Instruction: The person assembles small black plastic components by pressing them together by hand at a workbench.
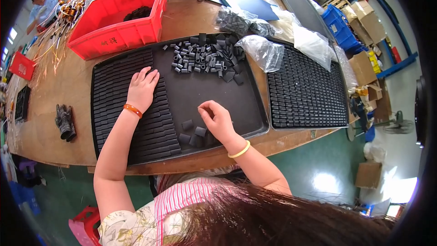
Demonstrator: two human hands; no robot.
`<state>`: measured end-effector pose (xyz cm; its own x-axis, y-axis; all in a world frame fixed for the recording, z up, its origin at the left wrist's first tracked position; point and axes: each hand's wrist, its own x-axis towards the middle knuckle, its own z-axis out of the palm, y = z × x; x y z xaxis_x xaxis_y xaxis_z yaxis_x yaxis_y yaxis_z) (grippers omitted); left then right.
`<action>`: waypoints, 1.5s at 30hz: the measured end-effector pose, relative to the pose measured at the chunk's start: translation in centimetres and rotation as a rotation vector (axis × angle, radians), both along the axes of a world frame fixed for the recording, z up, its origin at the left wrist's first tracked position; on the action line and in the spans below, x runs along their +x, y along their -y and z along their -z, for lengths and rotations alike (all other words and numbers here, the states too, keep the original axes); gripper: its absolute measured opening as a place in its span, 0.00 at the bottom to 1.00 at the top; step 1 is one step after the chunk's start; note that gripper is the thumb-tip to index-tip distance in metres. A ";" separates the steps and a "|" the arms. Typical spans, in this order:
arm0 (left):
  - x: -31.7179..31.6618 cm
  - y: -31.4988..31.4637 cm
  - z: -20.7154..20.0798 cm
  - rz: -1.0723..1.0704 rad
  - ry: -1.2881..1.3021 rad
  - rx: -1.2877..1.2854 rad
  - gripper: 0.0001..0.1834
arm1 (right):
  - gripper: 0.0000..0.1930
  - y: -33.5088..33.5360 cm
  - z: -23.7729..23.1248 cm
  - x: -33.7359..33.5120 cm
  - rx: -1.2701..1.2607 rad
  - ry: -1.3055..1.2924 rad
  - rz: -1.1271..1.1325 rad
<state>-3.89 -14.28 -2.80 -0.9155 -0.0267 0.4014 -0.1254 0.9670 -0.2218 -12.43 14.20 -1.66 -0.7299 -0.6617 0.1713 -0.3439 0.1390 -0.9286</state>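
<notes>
Rows of black sleeves [123, 114] pack the left part of black tray [205, 90] on table [82, 146]. Left grip [142, 92] rests palm-down by their right edge, fingers slightly spread, no pinch visible. Loose sleeves [200, 131]: few near side, heap [198, 61] far side. Probably light, smooth, a bit springy, prone to roll; take mid-length across the sides, gentle squeeze. Right grip [216, 121] beside near few, fingers curled, thumb toward index; can't tell if pinching one.

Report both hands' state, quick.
Left hand: open, fingers extended over the rows of black pieces.
Right hand: fingers curled; whether it holds anything cannot be told.
</notes>
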 end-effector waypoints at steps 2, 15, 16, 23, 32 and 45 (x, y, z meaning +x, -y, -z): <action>0.2 -0.3 -0.3 -0.024 -0.013 0.037 0.20 | 0.05 0.0 -0.2 0.0 -0.005 -0.006 0.009; 5.4 -13.5 -6.6 0.313 0.255 0.504 0.29 | 0.35 -7.9 -3.5 -0.6 0.780 -0.617 0.054; 5.2 -13.7 -6.2 0.320 0.251 0.507 0.29 | 0.38 -7.7 -3.8 -0.4 0.758 -0.539 -0.020; 2.9 -14.0 -2.9 0.290 0.282 0.634 0.22 | 0.31 -4.4 -1.1 1.0 0.545 -0.380 -0.185; 3.3 -13.7 -4.2 0.274 0.303 0.865 0.30 | 0.18 -4.5 -0.5 0.3 0.396 -0.391 -0.168; 1.3 -15.7 -2.2 0.203 0.086 0.924 0.13 | 0.12 -4.3 0.4 0.2 0.246 -0.441 -0.096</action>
<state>-2.56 1.42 -0.61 -0.9630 -0.1369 0.2321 0.0457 0.7659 0.6413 -12.24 18.49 -2.04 -0.5573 -0.7818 0.2796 -0.7175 0.2840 -0.6361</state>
